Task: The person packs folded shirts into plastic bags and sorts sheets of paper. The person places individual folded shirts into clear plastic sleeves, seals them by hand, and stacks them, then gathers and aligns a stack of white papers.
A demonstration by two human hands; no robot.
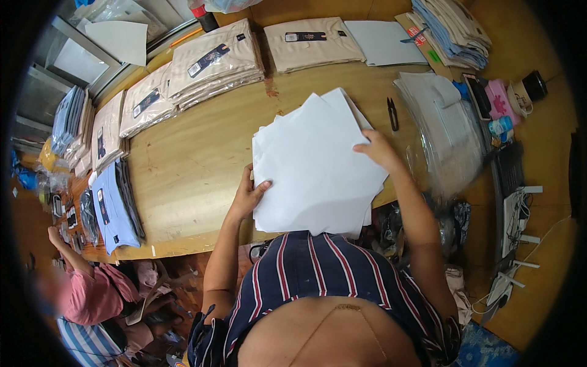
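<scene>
A thick, uneven stack of white paper sheets [315, 162] lies at the near edge of the table in front of me, its corners fanned out in different directions. On the stack's left edge, my left hand [247, 194] is closed, thumb on top and fingers along the side. My right hand [378, 150] grips the upper right edge, its thumb over the top sheet. Its other fingers are partly hidden by the paper. A pair of black thread snips [392, 114] rests on the table beyond my right hand.
Bagged, folded cream garments [214, 58] line the far side, with blue ones [115, 205] at the left. Clear plastic bags [443, 131] lie at the right, near a pink case [501, 101] and a blue-capped jar [500, 126]. A person in pink [92, 293] sits at the lower left.
</scene>
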